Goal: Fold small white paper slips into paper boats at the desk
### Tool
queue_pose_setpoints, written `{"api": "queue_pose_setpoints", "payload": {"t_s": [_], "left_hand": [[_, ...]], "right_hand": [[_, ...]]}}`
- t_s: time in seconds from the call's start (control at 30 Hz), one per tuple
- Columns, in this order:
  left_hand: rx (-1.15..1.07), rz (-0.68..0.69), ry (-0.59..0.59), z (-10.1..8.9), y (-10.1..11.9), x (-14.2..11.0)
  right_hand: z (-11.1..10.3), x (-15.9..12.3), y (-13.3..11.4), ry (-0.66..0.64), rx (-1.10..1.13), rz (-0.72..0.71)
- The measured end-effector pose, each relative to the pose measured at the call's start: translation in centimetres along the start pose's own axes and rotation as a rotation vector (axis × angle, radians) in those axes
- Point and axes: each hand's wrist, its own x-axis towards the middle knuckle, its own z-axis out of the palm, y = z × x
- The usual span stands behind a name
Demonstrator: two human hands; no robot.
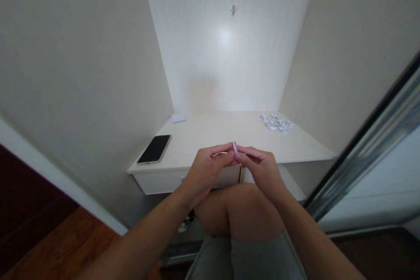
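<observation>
The tabletop looks like smooth, pale laminated board, rather matt, and the back panel behind it seems a similar board, with faint grain and a soft shine. At the tabletop's left end the phone has a smooth, dark, glass-like screen, while the scraps at its far right and the thin strip over its front edge appear to be white paper. Right of the tabletop, the rail has a streaky metallic shine; below it, the shorts are matt grey cloth.
</observation>
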Motion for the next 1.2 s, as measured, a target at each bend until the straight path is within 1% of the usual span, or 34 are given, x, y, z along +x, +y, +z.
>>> {"api": "queue_pose_setpoints", "payload": {"t_s": [0.1,0.17,0.3,0.4,0.5,0.63,0.73,0.83,0.9,1.0,1.13,1.2], "left_hand": [[0.098,0.059,0.044,0.1,0.4,-0.1],[0.187,0.114,0.068,0.2,0.7,0.0],[0.353,0.246,0.105,0.4,1.3,0.3],[0.454,0.318,0.142,0.3,1.3,0.6],[0.539,0.361,0.19,-0.2,0.8,0.9],[0.633,0.416,0.227,-1.1,0.0,1.5],[0.689,0.427,0.232,-1.5,-0.4,2.1],[0.669,0.392,0.22,-1.5,-0.8,2.8],[0.664,0.37,0.212,-1.3,-0.9,3.2],[0.695,0.368,0.186,-1.0,-1.1,3.8],[0.707,0.383,0.18,-0.6,-1.5,4.3],[0.688,0.367,0.187,-0.4,-1.8,4.5]], "right_hand": [[0.2,0.0,-0.8,0.014,0.076,0.077],[0.3,0.0,-1.2,0.014,0.107,0.102],[0.3,0.4,-1.5,0.003,0.106,0.104],[0.8,0.8,-1.5,0.014,0.083,0.082],[1.6,1.0,-1.3,0.024,0.047,0.043],[2.4,1.4,-1.0,-0.019,-0.019,0.002],[2.0,1.8,-0.6,-0.057,-0.044,0.021],[1.1,2.3,-0.2,-0.086,-0.091,0.039],[0.4,2.5,-0.2,-0.097,-0.162,0.007],[-0.3,2.4,-0.2,-0.078,-0.338,-0.101],[-0.8,2.3,0.3,-0.014,-0.639,-0.284],[-1.1,2.3,0.7,0.035,-0.762,-0.361]]}}
